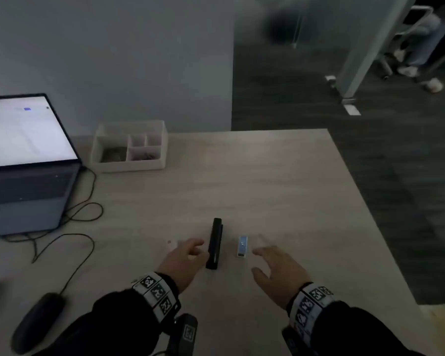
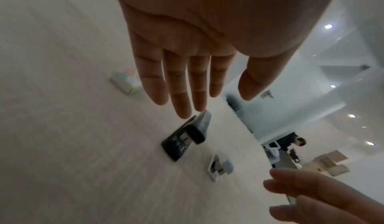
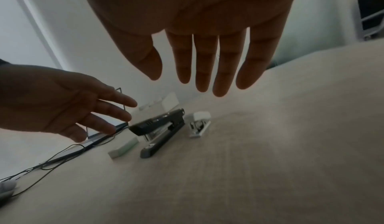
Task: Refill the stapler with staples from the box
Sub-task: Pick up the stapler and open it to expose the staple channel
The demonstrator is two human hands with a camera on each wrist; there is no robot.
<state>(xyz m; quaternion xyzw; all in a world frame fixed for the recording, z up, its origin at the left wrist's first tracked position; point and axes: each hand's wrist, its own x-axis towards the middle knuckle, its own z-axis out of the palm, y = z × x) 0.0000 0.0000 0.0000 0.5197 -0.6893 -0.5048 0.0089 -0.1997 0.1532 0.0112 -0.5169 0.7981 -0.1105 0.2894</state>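
A black stapler lies closed on the pale table, pointing away from me. Just left of it sits a small staple box, partly hidden by my left hand in the head view. A small white stapler lies to the right of the black one. My left hand hovers beside the black stapler's near end, fingers straight, holding nothing. My right hand hovers open near the white stapler, empty.
An open laptop stands at the left with cables and a dark mouse in front of it. A white desk organiser sits at the back. The table's right edge drops to dark floor.
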